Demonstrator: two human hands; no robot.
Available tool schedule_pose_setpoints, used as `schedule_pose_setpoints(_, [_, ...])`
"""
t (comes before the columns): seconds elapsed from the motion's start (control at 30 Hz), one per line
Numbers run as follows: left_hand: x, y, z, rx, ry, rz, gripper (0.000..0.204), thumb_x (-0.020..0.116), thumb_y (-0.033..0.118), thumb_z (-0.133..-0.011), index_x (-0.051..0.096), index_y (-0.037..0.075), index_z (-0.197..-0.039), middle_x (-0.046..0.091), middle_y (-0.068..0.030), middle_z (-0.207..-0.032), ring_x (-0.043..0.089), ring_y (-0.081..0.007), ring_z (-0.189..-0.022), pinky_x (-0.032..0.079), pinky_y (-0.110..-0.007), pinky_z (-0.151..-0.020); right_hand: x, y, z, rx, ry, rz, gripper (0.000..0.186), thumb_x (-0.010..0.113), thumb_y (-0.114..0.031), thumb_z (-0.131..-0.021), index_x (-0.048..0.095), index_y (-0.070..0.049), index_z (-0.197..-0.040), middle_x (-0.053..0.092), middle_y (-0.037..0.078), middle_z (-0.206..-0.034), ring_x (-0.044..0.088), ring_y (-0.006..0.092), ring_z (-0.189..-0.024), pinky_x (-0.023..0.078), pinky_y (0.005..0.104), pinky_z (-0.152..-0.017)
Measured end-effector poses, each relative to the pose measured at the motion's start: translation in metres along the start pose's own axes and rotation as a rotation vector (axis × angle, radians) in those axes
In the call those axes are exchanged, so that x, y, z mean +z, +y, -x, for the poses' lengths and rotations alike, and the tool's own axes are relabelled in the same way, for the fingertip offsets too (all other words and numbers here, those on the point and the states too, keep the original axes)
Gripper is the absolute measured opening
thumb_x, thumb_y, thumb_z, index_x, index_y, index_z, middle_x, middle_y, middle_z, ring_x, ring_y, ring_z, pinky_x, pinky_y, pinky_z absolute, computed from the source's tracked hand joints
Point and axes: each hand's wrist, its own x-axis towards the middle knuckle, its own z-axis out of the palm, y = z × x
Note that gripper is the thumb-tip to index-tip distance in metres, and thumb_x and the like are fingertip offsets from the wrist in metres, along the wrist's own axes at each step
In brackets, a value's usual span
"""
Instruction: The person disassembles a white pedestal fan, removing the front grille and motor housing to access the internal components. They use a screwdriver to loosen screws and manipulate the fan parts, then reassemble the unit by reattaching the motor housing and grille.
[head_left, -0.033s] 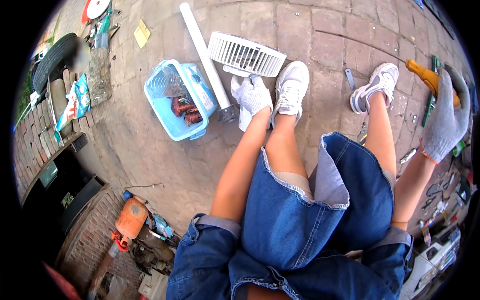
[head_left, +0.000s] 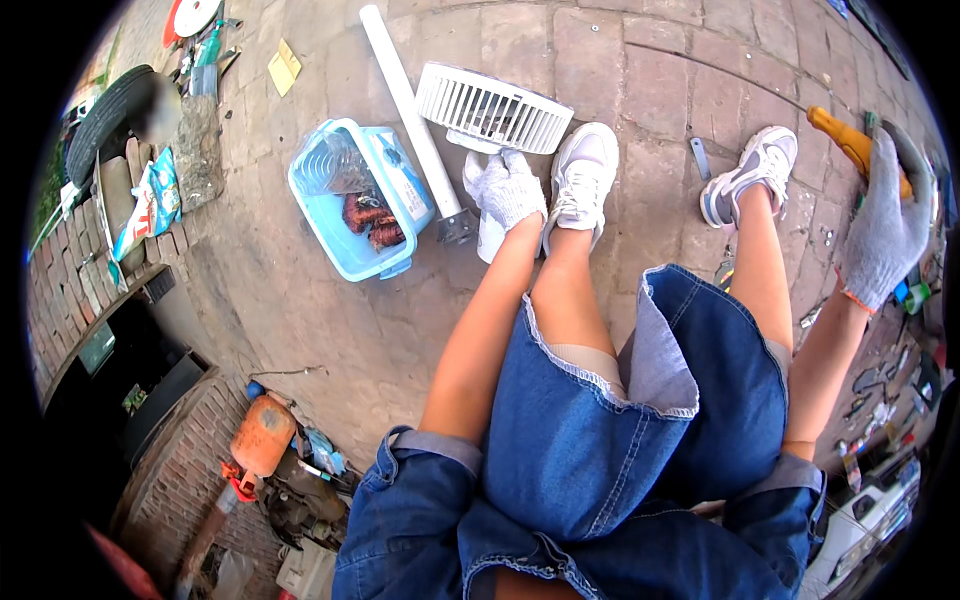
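Observation:
In a grey-white work glove, my left hand [head_left: 508, 192] has its fingers curled against the near edge of a white blower fan wheel [head_left: 495, 112], which stands tilted on the brick paving. My gloved right hand [head_left: 885, 225], off to the right, is closed around the yellow handle of a long thin screwdriver [head_left: 848, 138]. Its shaft points left, above my right shoe. Left of the wheel lies a white tube [head_left: 405, 100] with a dark metal bracket at its near end. Beside the tube sits a light blue plastic basket [head_left: 345, 250] holding reddish copper wire coils [head_left: 385, 235].
My shoes [head_left: 582, 175] stand apart on the paving, a small metal strip [head_left: 699, 158] between them. Loose tools and scraps [head_left: 880, 375] lie at the right. A tyre [head_left: 105, 125] is at the far left, an orange tank [head_left: 263, 437] at the lower left.
My right hand and the screwdriver have shifted slightly left; the handle sits a little higher at its front end. The left hand and the fan wheel look unmoved.

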Motion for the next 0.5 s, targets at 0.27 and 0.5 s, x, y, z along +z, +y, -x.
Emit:
schedule_pose_setpoints(0.27, [-0.006,-0.012,0.013,0.267,0.035,-0.019,0.020,0.057,0.014,-0.085,0.065,-0.002,-0.094,0.057,-0.0198,-0.115,0.060,-0.0257,-0.099,0.047,-0.037,-0.086,0.096,0.162,0.061,0.450,-0.570,0.070,0.030,0.068,-0.017,-0.084,0.062,-0.004,-0.111,0.065,0.012,-0.097,0.064,0.0170,-0.081,0.052,0.0279,-0.073])
schedule_pose_setpoints(0.5, [-0.042,-0.013,-0.016,0.033,-0.309,0.168,0.049,0.070,0.017,-0.078,0.053,-0.001,-0.121,0.059,-0.0233,-0.117,0.059,-0.0358,-0.107,0.046,-0.039,-0.092,0.149,0.060,0.123,0.136,-1.064,0.041,0.029,0.062,-0.032,-0.084,0.067,-0.005,-0.095,0.058,0.020,-0.109,0.057,0.0346,-0.102,0.046,0.0414,-0.087])
